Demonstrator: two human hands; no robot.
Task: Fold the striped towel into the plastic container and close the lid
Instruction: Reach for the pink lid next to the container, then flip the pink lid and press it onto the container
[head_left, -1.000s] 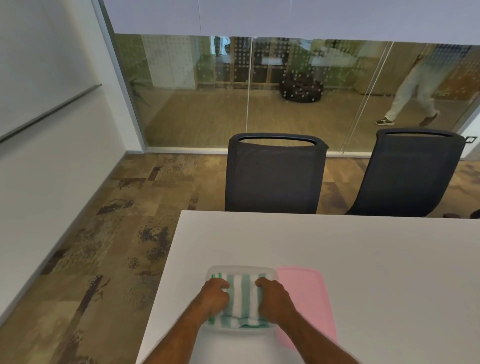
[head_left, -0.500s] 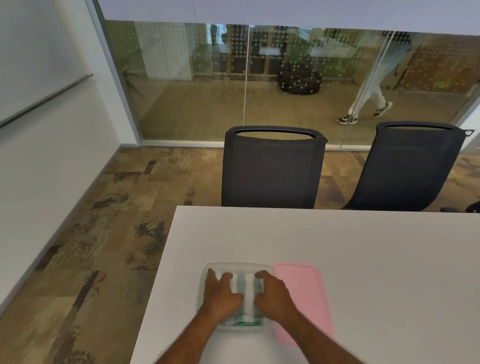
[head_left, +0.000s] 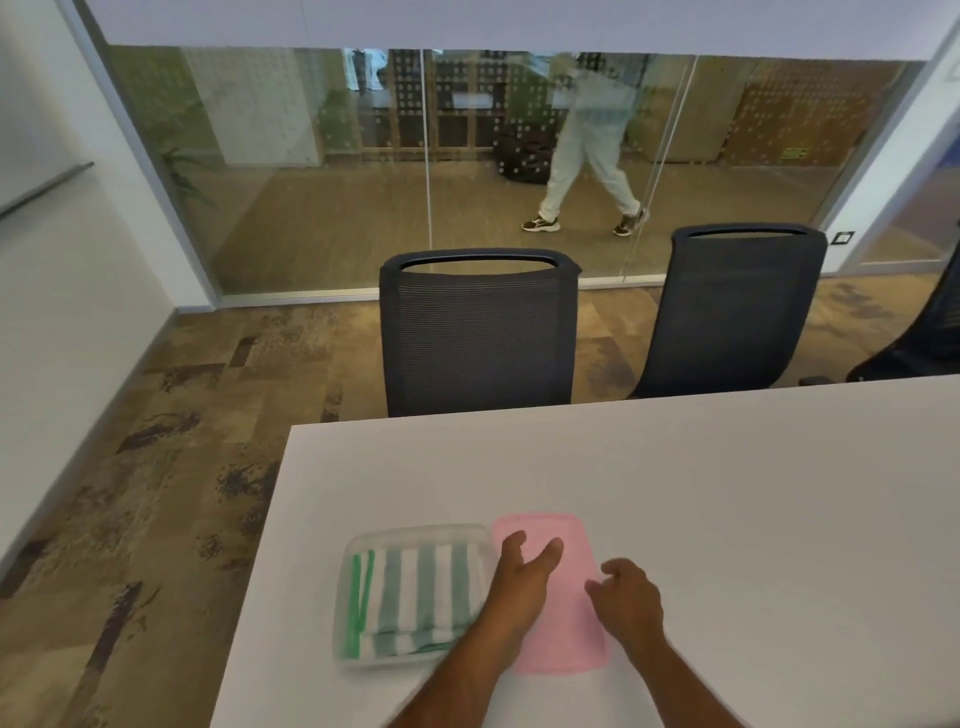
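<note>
The folded green-and-white striped towel lies inside the clear plastic container near the table's left front corner. The pink lid lies flat on the table, touching the container's right side. My left hand hovers over the lid's left edge, fingers spread, holding nothing. My right hand is at the lid's right edge with fingers curled and apart; whether it touches the lid I cannot tell.
The white table stretches to the right and far side. Two dark mesh chairs stand at its far edge, a third at far right. The table's left edge drops to patterned floor. A person walks behind the glass wall.
Both hands have lifted off the towel and moved right to the pink lid. The towel now lies uncovered in the container. The view has shifted right.
</note>
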